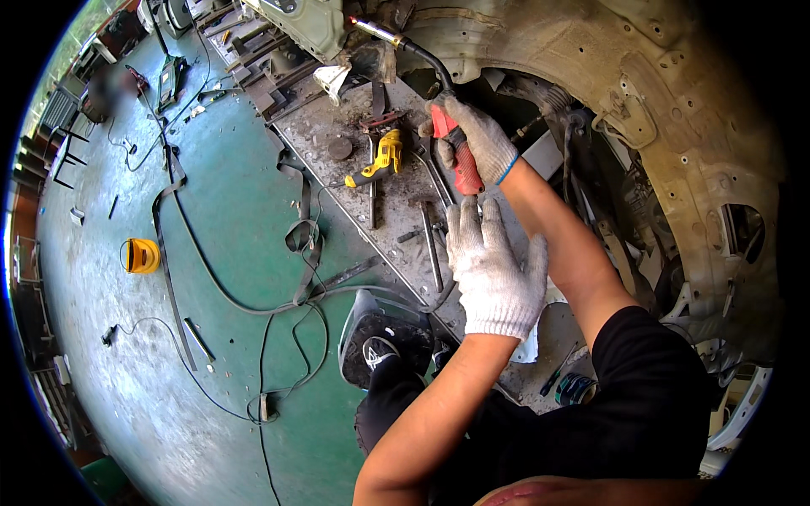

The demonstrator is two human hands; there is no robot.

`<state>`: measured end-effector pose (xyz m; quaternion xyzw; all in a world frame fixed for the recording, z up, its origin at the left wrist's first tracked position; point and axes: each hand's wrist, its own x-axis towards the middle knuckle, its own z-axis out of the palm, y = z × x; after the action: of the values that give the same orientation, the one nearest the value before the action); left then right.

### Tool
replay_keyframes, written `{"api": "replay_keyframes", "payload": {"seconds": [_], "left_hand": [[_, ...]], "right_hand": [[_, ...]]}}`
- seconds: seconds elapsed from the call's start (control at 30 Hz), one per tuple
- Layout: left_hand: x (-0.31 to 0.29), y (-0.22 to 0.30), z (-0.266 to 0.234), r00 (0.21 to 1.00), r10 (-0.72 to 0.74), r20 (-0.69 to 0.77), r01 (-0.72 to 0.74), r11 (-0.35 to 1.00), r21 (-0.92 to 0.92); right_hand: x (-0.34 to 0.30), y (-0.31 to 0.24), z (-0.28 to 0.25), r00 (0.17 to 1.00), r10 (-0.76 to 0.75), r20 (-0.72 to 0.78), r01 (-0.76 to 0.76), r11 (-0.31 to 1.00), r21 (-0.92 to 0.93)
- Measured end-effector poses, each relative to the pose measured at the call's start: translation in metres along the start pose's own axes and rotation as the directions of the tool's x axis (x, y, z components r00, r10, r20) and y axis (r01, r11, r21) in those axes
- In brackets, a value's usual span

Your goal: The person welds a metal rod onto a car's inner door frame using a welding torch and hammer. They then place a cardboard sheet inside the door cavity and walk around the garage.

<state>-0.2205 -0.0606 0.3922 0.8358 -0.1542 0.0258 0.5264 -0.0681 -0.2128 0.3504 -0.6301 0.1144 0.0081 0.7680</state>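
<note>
I see the torch (467,169) above the worktop (308,139), my right hand (483,135) wrapped round its red handle. My left hand (498,274) is wide and empty, just below it. Beyond lie a yellow drill (388,153) and a hammer (433,249).

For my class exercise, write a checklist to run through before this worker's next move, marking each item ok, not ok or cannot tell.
1. Hands covered: ok. Both wear knit gloves.
2. Welding torch held: ok. The right hand grips its red handle.
3. Torch tip away from the left hand: ok. It points off toward the top of the picture.
4. Torch tip cool: cannot tell. It shows a reddish spot.
5. Drill set down: ok. It lies unheld on the grey metal surface.
6. Floor free of cables: not ok. Several loop across it.
</note>
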Motion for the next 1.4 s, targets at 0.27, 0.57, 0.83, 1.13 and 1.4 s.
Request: {"api": "replay_keyframes", "payload": {"seconds": [0.27, 0.57, 0.83, 1.13, 1.4], "left_hand": [[0.066, 0.008, -0.074, 0.793, 0.43, -0.43, -0.375, 0.903, 0.211], [0.06, -0.021, -0.064, 0.854, 0.283, -0.437, -0.194, 0.952, 0.237], [0.091, 0.002, -0.087, 0.775, 0.331, -0.539, -0.234, 0.942, 0.242], [0.107, 0.05, -0.119, 0.587, 0.599, -0.545, -0.463, 0.8, 0.382], [0.119, 0.032, -0.108, 0.451, 0.724, -0.521, -0.478, 0.69, 0.544]], "right_hand": [[0.001, -0.002, -0.001, 0.996, -0.071, -0.044, 0.068, 0.996, -0.057], [-0.001, -0.01, -0.001, 1.0, 0.015, 0.003, -0.015, 0.997, -0.073], [-0.001, -0.019, -0.003, 0.999, 0.036, -0.023, -0.038, 0.993, -0.11], [0.075, 0.048, -0.037, 0.99, 0.065, 0.125, -0.085, 0.982, 0.168], [0.024, -0.015, 0.009, 0.988, 0.126, -0.085, -0.131, 0.99, -0.059]]}}
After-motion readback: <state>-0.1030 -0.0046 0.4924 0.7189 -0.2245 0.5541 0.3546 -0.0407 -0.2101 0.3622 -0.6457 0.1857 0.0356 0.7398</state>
